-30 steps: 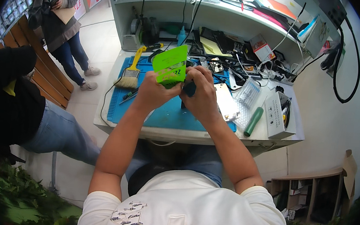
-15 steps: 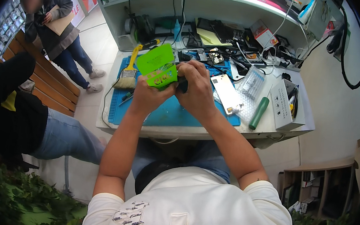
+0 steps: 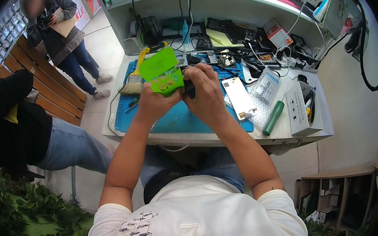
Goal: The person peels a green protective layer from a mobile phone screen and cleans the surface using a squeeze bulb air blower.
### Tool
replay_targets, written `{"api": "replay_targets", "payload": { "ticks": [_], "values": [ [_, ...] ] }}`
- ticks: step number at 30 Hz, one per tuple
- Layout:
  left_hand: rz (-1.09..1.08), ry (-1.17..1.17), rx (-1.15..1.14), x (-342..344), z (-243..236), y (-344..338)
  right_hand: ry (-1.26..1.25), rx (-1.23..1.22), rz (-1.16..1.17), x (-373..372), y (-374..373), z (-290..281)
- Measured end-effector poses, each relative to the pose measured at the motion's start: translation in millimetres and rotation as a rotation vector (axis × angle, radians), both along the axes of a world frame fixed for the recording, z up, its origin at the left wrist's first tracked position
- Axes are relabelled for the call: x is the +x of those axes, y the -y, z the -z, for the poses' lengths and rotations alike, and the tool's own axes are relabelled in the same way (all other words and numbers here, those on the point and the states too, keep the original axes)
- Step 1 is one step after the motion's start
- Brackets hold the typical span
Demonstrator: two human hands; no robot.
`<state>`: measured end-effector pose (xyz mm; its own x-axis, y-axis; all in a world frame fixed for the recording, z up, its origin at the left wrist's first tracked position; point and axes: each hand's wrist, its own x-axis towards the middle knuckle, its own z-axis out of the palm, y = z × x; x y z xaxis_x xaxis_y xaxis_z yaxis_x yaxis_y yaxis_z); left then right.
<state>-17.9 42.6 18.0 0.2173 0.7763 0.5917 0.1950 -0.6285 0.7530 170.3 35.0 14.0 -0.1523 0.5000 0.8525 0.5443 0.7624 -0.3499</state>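
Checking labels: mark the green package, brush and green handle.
Green package (image 3: 162, 72): head view, middle of its visible face.
Brush (image 3: 134, 78): head view, band between handle and bristles.
Green handle (image 3: 273, 118): head view, middle of the grip.

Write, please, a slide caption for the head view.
Left hand grips a bright green package, right hand at its edge, above a blue mat on a cluttered workbench.

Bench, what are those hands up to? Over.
Left hand holding green package. Right hand at a dark object beside it. Brush close by, left, on blue mat.
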Motion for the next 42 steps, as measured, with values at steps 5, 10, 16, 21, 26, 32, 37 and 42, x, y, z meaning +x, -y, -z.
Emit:
{"api": "replay_targets", "payload": {
  "ticks": [5, 10, 16, 21, 26, 32, 37, 42],
  "values": [
    [-0.035, -0.062, 0.034, 1, 2, 0, 0.004, 0.012, 0.007, 1, 0, 1],
    [-0.028, -0.052, -0.018, 1, 10, -2, 0.039, -0.016, -0.016, 6, 1, -3],
    [-0.033, -0.045, -0.017, 1, 20, -1, 0.102, -0.12, -0.106, 19, 8, -16],
    [-0.065, -0.121, 0.009, 3, 23, 2, 0.104, -0.144, -0.11, 21, 6, -16],
    [-0.046, -0.146, -0.035, -2, 44, 0, 0.094, -0.121, -0.084, 19, 3, -13],
    [-0.025, -0.082, -0.051, 1, 60, 4, 0.082, -0.116, -0.085, 20, 4, -16],
    [-0.016, -0.124, -0.085, -3, 72, 4, 0.097, -0.118, -0.076, 20, 4, -15],
    [-0.028, -0.194, -0.083, -1, 62, 10, 0.108, -0.097, -0.055, 21, 2, -12]
  ]
}}
